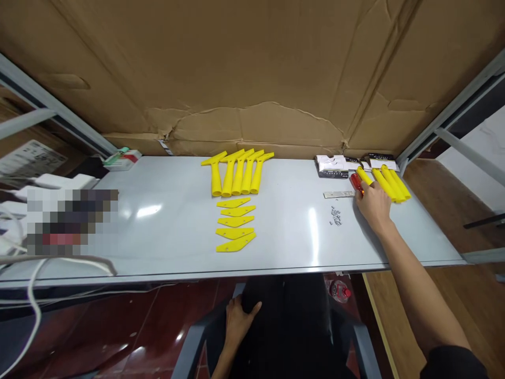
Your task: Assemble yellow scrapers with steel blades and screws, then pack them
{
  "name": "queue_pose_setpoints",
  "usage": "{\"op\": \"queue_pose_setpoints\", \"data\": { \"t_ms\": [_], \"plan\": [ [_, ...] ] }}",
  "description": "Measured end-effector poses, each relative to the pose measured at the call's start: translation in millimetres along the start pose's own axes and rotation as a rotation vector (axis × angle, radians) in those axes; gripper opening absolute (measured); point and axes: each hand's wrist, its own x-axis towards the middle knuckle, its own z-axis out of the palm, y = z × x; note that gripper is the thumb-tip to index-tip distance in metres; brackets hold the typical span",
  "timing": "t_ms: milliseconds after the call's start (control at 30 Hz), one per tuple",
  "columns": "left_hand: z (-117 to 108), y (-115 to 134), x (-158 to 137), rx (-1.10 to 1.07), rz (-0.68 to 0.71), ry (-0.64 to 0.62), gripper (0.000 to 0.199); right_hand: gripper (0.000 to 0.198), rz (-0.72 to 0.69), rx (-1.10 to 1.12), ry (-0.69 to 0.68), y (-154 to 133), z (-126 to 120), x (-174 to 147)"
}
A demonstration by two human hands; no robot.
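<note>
My right hand (pixel 374 206) is at the right of the table, its fingers curled and partly hidden. It touches or lies right beside a red-handled screwdriver (pixel 356 183) and a yellow tube (pixel 363 176); which one it grips I cannot tell. Two more yellow tubes (pixel 390 184) lie just right of it. Left of the hand are a flat metal strip (pixel 335 195) and a pile of small screws (pixel 336 216). My left hand (pixel 239 322) rests on my thigh, thumb stretched out, holding nothing.
Several yellow tubes with angled heads (pixel 236 179) stand in a row mid-table, above a column of flat yellow plates (pixel 235 231). Small card packets (pixel 332 166) sit at the back right. White boxes (pixel 51 181) and cables (pixel 35 295) are at left. Cardboard (pixel 252 68) walls the back.
</note>
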Motion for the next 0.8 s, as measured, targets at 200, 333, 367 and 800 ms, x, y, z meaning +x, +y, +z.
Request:
{"op": "queue_pose_setpoints", "data": {
  "t_ms": [200, 333, 367, 800],
  "plan": [
    [-9.3, -8.5, 31.1, -0.089, -0.062, -0.186, 0.041, 0.041, -0.018, 0.102, 0.281, 8.5, -19.7, -34.1],
    [-9.9, -9.2, 24.5, -0.116, -0.07, -0.204, 0.039, 0.026, -0.116, 0.221, 0.608, 25.4, -31.4, -100.0],
    [-9.3, -8.2, 20.4, -0.124, -0.062, -0.19, 0.043, 0.024, -0.171, 0.233, 0.644, 30.3, -31.9, -117.5],
    [2.8, 2.6, 3.3, -0.134, -0.072, -0.078, 0.077, 0.024, -0.286, 0.29, 0.603, 45.1, -4.0, -172.9]
  ]
}}
